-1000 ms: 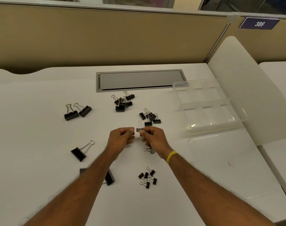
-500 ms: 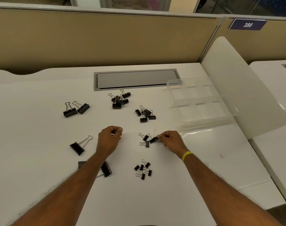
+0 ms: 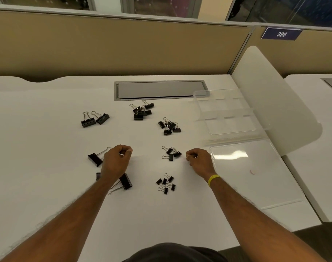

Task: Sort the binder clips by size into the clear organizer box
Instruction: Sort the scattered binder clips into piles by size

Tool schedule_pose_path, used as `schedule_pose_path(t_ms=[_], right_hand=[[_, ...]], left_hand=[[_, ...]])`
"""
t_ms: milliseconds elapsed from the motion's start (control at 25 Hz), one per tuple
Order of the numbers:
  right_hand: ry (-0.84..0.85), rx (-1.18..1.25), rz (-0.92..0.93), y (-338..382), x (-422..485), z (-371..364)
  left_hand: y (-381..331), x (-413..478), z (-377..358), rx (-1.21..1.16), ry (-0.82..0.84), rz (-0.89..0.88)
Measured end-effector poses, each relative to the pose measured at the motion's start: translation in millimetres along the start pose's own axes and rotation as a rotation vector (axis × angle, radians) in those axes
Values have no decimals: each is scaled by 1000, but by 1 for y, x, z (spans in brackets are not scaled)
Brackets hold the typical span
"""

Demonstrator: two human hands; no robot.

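Fingers [image 3: 126, 151] of left hand [image 3: 117, 161] curled in over a pale glint; hold, if any, not discernible. Just left of it, a large binder clip [image 3: 94, 158]. Centre: shows small clips [image 3: 171, 154] heaped by size on the desk [image 3: 48, 148], presumably staged for quick transfer. Right hand [image 3: 199, 161] curled just beside that heap, nothing visible in it. Far right: clear organizer box [image 3: 237, 110] open, lid [image 3: 256, 176] flat, no clips inside yet.

Black binder clips [image 3: 167, 132], white desk [image 3: 48, 148], yellow wristband [image 3: 212, 180], tan partition [image 3: 104, 44].
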State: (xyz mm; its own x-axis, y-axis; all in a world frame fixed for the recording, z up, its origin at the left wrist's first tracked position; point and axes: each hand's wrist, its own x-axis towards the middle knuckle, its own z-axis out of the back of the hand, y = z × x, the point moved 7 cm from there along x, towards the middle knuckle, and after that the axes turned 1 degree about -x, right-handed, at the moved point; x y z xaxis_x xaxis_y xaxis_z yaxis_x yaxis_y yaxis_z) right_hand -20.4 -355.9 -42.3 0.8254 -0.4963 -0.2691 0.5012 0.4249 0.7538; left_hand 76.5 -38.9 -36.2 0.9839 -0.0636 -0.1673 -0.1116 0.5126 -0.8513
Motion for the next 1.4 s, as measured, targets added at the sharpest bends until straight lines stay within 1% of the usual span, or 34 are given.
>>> schedule_pose_path(t_ms=[80, 160, 240, 320, 480, 560, 680, 760, 880, 960, 1040, 1080, 1160, 1200, 1240, 1320, 1400], right_hand=[[-14, -38, 56, 6, -14, -6], [22, -58, 121, 21, -29, -23], [116, -62, 168, 36, -42, -49], [257, -104, 248, 54, -57, -80], [533, -358, 516, 93, -89, -136], [608, -482, 626, 105, -100, -157], [660, -647, 733, 113, -105, -179], [667, -685, 776, 115, -103, -187], [645, -624, 818, 115, -98, -181], [639, -447, 747, 112, -95, -171], [571, -148, 597, 115, -98, -160], [510, -22, 541, 121, -100, -158], [421, 100, 508, 136, -106, -165], [397, 109, 534, 146, -110, -173], [387, 104, 567, 155, -113, -180], [399, 58, 604, 165, -115, -191], [442, -85, 585, 163, -110, -200]], left_hand=[[5, -11, 14, 26, -44, -31], [16, -21, 34, 37, -116, -35], [31, -28, 55, 50, -189, -10], [49, -36, 74, 76, -236, 17], [67, -51, 92, 127, -276, 30], [69, -56, 96, 115, -291, 34], [72, -62, 101, 92, -310, 45], [74, -64, 103, 77, -316, 47], [77, -68, 106, 59, -338, 57], [78, -72, 109, -13, -381, 81], [74, -77, 109, -165, -418, 78], [67, -78, 105, -242, -406, 52], [49, -77, 85, -342, -277, 35], [41, -75, 74, -368, -206, 51], [36, -73, 68, -383, -173, 70], [40, -65, 72, -446, -227, 125], [56, -57, 89, -530, -293, 194]])
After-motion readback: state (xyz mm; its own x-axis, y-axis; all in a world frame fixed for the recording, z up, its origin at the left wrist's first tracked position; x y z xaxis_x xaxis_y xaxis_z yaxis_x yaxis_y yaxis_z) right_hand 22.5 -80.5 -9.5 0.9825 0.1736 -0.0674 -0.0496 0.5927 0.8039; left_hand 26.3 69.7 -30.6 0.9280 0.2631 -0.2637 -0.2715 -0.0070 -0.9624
